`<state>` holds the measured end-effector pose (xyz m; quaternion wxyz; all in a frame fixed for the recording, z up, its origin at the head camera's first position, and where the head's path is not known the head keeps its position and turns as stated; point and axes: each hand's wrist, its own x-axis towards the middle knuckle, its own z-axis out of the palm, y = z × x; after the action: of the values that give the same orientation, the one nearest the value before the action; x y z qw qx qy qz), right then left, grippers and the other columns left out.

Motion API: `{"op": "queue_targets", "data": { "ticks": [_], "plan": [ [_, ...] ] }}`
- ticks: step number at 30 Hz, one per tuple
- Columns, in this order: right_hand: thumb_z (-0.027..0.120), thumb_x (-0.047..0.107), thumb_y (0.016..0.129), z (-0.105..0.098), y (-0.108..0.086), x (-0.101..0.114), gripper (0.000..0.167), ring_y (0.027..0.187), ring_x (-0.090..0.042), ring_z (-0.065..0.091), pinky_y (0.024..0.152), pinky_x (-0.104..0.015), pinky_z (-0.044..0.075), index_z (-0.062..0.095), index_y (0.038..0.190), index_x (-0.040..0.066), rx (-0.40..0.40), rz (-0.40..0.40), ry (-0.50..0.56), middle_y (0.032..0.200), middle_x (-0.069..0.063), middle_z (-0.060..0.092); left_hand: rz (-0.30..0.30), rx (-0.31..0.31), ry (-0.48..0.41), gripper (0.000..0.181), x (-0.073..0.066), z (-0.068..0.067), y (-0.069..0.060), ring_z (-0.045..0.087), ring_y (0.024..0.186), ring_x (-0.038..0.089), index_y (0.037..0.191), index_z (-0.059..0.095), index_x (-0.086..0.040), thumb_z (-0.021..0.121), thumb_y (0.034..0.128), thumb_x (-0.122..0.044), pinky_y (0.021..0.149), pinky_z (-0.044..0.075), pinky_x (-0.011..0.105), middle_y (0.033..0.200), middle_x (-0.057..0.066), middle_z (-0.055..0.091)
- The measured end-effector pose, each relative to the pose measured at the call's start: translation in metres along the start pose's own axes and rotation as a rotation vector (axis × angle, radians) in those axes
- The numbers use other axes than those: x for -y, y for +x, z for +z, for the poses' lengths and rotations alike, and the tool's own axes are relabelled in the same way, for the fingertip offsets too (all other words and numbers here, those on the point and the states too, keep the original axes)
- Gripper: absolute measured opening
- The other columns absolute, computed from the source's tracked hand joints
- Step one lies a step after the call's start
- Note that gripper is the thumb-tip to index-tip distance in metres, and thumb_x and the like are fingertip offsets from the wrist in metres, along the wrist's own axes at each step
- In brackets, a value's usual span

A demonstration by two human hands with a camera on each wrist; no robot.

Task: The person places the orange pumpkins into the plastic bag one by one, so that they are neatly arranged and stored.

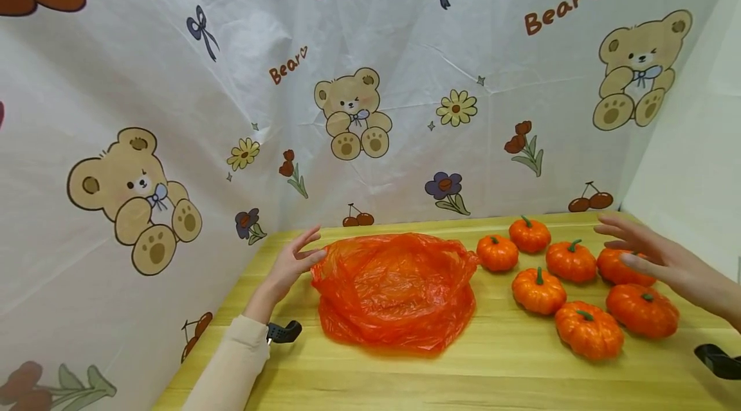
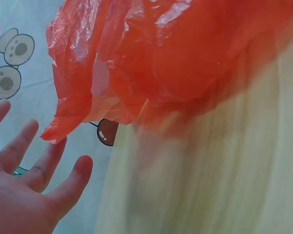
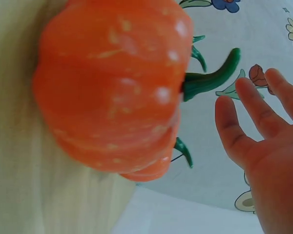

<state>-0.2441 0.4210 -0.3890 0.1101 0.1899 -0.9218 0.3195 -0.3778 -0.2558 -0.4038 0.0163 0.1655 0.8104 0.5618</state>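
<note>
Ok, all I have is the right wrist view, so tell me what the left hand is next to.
Observer: The left hand is at the left edge of a red plastic bag on the table.

Operator: Copy. My picture is mostly one pumpkin, so count them all for me.

Observer: The head view shows seven orange pumpkins.

Operator: Good. Now report how that left hand's fingers lie.

Observer: In the left wrist view the fingers are spread apart near a loose corner of the bag; whether they touch it, I can't tell.
</note>
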Motion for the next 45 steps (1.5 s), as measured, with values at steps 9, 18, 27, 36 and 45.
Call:
{"op": "queue_targets", "data": {
  "ticks": [9, 18, 27, 36, 45],
  "plan": [
    [0.052, 0.007, 0.105, 0.005, -0.014, -0.012, 0.067, 0.115, 0.026, 0.042, 0.072, -0.019, 0.05, 0.024, 0.165, 0.02, -0.028, -0.007, 0.02, 0.141, 0.044, 0.036, -0.039, -0.03, -0.029, 0.07, 0.016, 0.005, -0.005, 0.054, 0.136, 0.041, 0.159, 0.04, -0.029, 0.073, 0.0977, -0.03, 0.103, 0.054, 0.046, 0.165, 0.012, 0.037],
    [0.061, 0.011, 0.102, 0.012, -0.025, -0.022, 0.064, 0.111, 0.019, 0.053, 0.076, -0.016, 0.05, 0.034, 0.16, 0.015, -0.01, 0.039, -0.007, 0.133, 0.042, 0.047, -0.051, -0.056, 0.037, 0.081, 0.029, 0.014, -0.007, 0.061, 0.126, 0.041, 0.165, 0.027, -0.022, 0.072, 0.0976, -0.029, 0.1, 0.057, 0.041, 0.16, 0.02, 0.041],
    [0.071, 0.006, 0.095, 0.021, -0.036, -0.032, 0.058, 0.109, 0.019, 0.055, 0.079, -0.004, 0.041, 0.048, 0.149, 0.005, -0.063, 0.012, -0.008, 0.128, 0.039, 0.055, -0.11, -0.047, -0.098, 0.081, 0.034, 0.02, -0.005, 0.067, 0.104, 0.024, 0.165, 0.025, -0.023, 0.07, 0.0991, -0.033, 0.078, 0.06, 0.03, 0.16, 0.021, 0.035],
    [0.076, 0.005, 0.091, 0.025, -0.044, -0.041, 0.058, 0.113, 0.024, 0.047, 0.083, -0.003, 0.034, 0.053, 0.144, 0.006, -0.051, 0.0, 0.001, 0.128, 0.039, 0.054, -0.134, -0.032, -0.145, 0.071, 0.039, 0.02, -0.003, 0.067, 0.091, 0.017, 0.162, 0.033, -0.015, 0.064, 0.1023, -0.038, 0.075, 0.06, 0.028, 0.158, 0.02, 0.042],
    [0.081, 0.002, 0.083, 0.032, -0.053, -0.052, 0.055, 0.116, 0.033, 0.027, 0.087, 0.001, 0.018, 0.064, 0.134, 0.011, -0.055, -0.059, -0.023, 0.131, 0.046, 0.045, -0.145, -0.055, -0.201, 0.059, 0.038, 0.022, -0.006, 0.068, 0.09, 0.017, 0.16, 0.039, -0.015, 0.059, 0.106, -0.03, 0.071, 0.061, 0.029, 0.151, 0.019, 0.048]
  ]
}}
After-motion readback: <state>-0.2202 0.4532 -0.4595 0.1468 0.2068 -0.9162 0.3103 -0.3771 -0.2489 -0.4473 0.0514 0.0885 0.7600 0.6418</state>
